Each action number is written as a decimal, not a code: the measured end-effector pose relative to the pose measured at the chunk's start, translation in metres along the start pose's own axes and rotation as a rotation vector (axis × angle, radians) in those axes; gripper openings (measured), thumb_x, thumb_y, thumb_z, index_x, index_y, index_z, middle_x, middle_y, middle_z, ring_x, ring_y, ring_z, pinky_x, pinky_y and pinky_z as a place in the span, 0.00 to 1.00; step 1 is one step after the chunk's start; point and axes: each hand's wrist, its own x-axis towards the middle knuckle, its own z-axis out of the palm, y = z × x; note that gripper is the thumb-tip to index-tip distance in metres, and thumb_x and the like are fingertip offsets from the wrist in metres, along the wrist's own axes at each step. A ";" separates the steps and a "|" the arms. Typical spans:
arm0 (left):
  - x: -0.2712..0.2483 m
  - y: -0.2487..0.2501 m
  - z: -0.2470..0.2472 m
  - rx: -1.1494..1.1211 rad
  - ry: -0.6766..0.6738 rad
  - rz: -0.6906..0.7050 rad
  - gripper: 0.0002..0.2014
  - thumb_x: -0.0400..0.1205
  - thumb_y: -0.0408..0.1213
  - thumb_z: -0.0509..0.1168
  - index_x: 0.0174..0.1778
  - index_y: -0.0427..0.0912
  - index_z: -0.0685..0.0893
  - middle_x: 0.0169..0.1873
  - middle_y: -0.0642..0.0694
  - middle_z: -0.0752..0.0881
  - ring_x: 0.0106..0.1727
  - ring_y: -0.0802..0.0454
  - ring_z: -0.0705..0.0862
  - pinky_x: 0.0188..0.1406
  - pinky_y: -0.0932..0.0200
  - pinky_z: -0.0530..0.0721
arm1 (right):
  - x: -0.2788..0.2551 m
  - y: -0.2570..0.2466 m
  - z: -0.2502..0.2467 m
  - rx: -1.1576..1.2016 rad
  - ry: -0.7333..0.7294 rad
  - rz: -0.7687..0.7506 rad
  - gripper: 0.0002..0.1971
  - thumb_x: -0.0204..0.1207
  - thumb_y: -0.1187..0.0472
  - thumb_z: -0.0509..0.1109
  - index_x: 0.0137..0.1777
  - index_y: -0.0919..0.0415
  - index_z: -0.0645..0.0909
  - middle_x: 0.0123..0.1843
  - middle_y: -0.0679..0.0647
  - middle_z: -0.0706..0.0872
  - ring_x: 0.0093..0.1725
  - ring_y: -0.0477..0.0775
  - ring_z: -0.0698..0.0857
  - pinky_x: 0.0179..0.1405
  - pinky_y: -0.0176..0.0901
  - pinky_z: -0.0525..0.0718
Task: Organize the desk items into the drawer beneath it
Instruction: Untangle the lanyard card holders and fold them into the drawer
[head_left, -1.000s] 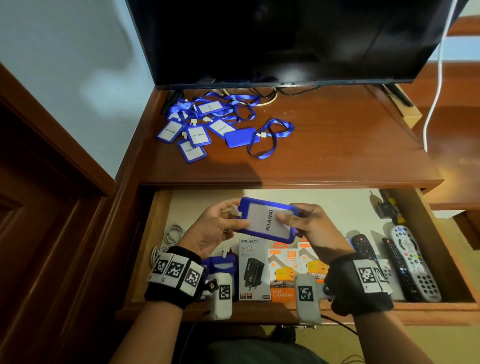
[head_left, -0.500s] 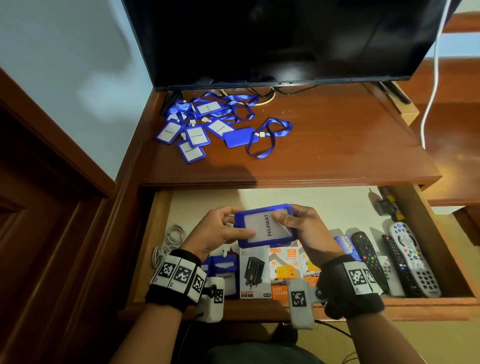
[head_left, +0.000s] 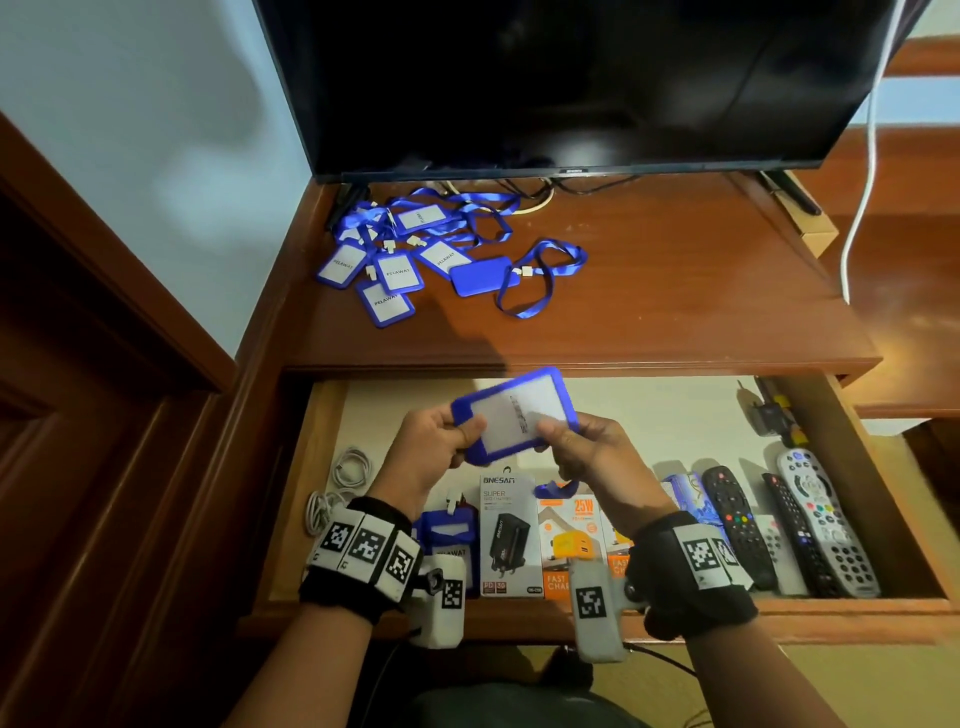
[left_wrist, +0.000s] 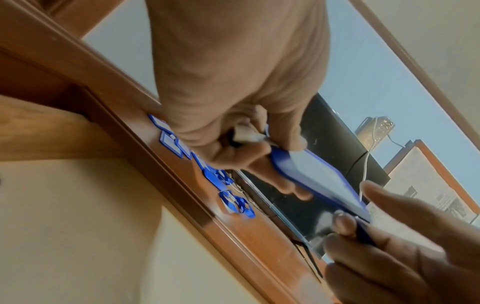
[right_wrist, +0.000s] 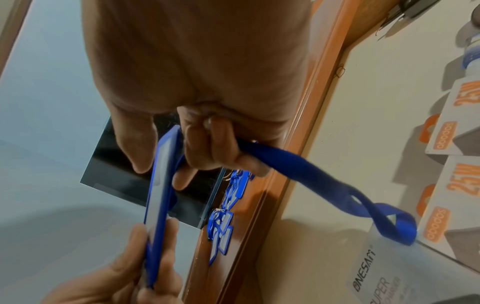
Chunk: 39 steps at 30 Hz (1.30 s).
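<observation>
Both hands hold one blue badge holder with a white card above the open drawer. My left hand grips its left end, where a white clip shows in the left wrist view, on the blue badge holder. My right hand pinches the right end of the badge holder and curls two fingers round its blue lanyard strap, which hangs down to the charger boxes. A pile of several more blue badges with lanyards lies on the desk at the back left.
The drawer holds charger boxes, another blue badge, white coiled cables and several remotes. A dark TV stands at the back of the desk. A white cord hangs at the right.
The badge holder has risen a little toward the desk edge and turned, its face now blurred. Both hands moved up with it.
</observation>
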 end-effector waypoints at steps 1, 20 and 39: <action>0.001 0.000 0.001 -0.039 0.060 0.006 0.07 0.83 0.35 0.66 0.55 0.42 0.86 0.37 0.45 0.87 0.35 0.52 0.77 0.32 0.67 0.75 | -0.001 0.000 0.000 -0.015 -0.001 -0.002 0.17 0.76 0.54 0.72 0.41 0.72 0.83 0.27 0.59 0.69 0.28 0.50 0.66 0.29 0.46 0.67; -0.006 -0.025 0.012 0.499 -0.185 0.134 0.05 0.82 0.39 0.66 0.51 0.44 0.83 0.46 0.44 0.89 0.48 0.48 0.88 0.51 0.44 0.87 | 0.013 -0.055 -0.003 -0.611 -0.313 -0.153 0.07 0.75 0.69 0.73 0.35 0.67 0.85 0.26 0.48 0.83 0.26 0.39 0.77 0.27 0.30 0.73; 0.013 0.098 -0.029 -0.083 -0.215 0.336 0.08 0.83 0.29 0.62 0.52 0.31 0.84 0.41 0.35 0.89 0.33 0.48 0.87 0.31 0.57 0.84 | 0.047 -0.096 0.008 -0.360 -0.144 -0.430 0.12 0.66 0.66 0.62 0.47 0.52 0.74 0.40 0.42 0.78 0.35 0.24 0.80 0.39 0.23 0.76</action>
